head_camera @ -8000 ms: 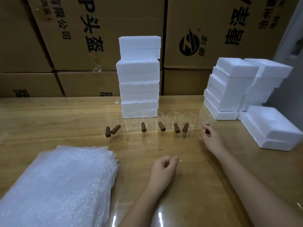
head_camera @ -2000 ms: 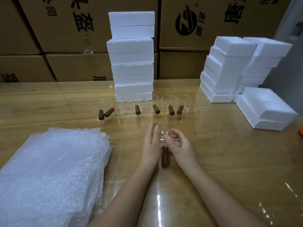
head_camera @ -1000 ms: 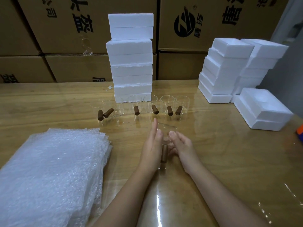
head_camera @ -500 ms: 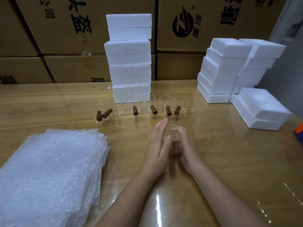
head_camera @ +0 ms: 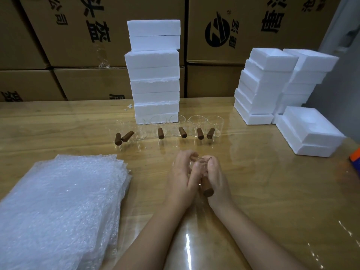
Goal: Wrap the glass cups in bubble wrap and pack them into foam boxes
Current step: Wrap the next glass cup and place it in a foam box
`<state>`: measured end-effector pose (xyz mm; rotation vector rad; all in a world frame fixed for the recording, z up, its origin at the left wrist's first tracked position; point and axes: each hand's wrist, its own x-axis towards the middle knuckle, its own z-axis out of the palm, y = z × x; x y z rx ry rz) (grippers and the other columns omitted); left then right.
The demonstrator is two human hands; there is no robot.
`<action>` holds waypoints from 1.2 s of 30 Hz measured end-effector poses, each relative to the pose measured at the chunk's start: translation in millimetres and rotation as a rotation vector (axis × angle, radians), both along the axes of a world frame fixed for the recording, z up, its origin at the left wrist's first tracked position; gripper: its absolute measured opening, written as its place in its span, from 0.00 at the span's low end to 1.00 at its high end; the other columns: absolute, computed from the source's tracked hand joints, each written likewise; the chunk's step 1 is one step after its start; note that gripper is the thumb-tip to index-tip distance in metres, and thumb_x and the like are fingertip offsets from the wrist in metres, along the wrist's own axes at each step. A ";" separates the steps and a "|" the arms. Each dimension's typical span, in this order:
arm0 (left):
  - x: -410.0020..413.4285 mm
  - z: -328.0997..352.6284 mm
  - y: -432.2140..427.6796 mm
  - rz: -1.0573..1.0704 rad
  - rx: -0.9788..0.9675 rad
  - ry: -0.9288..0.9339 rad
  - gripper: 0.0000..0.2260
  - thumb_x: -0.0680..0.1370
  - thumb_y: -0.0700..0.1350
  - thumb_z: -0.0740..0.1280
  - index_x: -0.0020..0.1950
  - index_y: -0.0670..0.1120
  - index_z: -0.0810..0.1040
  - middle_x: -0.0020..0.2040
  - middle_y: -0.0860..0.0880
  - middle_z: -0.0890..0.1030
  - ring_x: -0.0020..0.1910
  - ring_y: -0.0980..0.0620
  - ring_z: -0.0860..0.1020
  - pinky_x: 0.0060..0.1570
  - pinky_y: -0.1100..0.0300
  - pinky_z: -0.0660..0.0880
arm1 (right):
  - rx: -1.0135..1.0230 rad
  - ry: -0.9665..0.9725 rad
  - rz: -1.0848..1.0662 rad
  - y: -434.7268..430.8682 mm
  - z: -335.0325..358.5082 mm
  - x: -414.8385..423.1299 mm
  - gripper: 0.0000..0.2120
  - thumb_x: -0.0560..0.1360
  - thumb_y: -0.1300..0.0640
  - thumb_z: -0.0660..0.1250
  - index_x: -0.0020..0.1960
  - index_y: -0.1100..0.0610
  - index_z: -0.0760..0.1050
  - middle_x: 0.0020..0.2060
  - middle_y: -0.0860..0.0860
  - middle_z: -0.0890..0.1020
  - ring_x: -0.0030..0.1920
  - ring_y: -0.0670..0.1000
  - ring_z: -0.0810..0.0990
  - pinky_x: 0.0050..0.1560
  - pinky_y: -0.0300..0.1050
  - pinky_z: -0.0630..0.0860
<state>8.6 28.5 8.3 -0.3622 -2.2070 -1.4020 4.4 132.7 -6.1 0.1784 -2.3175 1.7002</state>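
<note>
Head view: closest in, two bare forearms meet at the middle of the glossy wooden surface (head_camera: 272,201). The left hand (head_camera: 180,178) and right hand (head_camera: 217,182) both curl round one glass cup (head_camera: 199,162), gripping it between them, with its wooden handle (head_camera: 207,189) pointing back toward the person. Whether the cup's base rests on the surface is unclear.

The cup is bare, and clear glass gives little to grip. As I judge it, a slip as one hand lets go to fetch wrap is the main risk, and a drop onto that hard top could chip or crack it.

The stack of bubble wrap (head_camera: 62,207) lies to the left, well apart from the cup. The sheets look loosely piled, so pulling the top one may drag others with it or send the pile sliding.

Beyond the hands stands a row of six glass cups (head_camera: 176,126), close together, their handles jutting toward the person. A careless reach forward could catch a handle and tip one cup into its neighbour.

Just behind the row rises a tall stack of foam boxes (head_camera: 154,75), its layers slightly offset; a nudge could bring it down on the glass. More foam boxes (head_camera: 263,84) sit to the right, with cardboard cartons (head_camera: 253,26) behind.
</note>
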 end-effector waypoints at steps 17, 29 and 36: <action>-7.9 16.9 -19.0 -0.362 0.742 -0.984 0.23 0.79 0.58 0.55 0.33 0.50 0.82 0.30 0.46 0.79 0.30 0.53 0.64 0.30 0.63 0.54 | 0.509 0.521 0.020 -0.5 20.0 6.4 0.23 0.67 0.42 0.61 0.59 0.50 0.67 0.49 0.51 0.72 0.43 0.45 0.80 0.34 0.36 0.72; 2.0 4.0 10.9 -0.055 0.606 -0.564 0.30 0.76 0.67 0.52 0.42 0.44 0.82 0.36 0.43 0.83 0.39 0.45 0.82 0.41 0.51 0.76 | 0.077 0.181 -0.088 -15.9 16.1 6.0 0.29 0.73 0.37 0.49 0.59 0.58 0.72 0.53 0.48 0.71 0.47 0.28 0.72 0.43 0.23 0.67; 4.4 -0.8 -0.1 0.169 0.064 -0.302 0.25 0.68 0.70 0.47 0.48 0.55 0.70 0.39 0.59 0.77 0.43 0.54 0.78 0.40 0.55 0.71 | -0.299 -0.285 0.000 -18.4 19.6 -4.4 0.26 0.73 0.36 0.49 0.38 0.47 0.81 0.34 0.47 0.83 0.29 0.40 0.76 0.31 0.37 0.71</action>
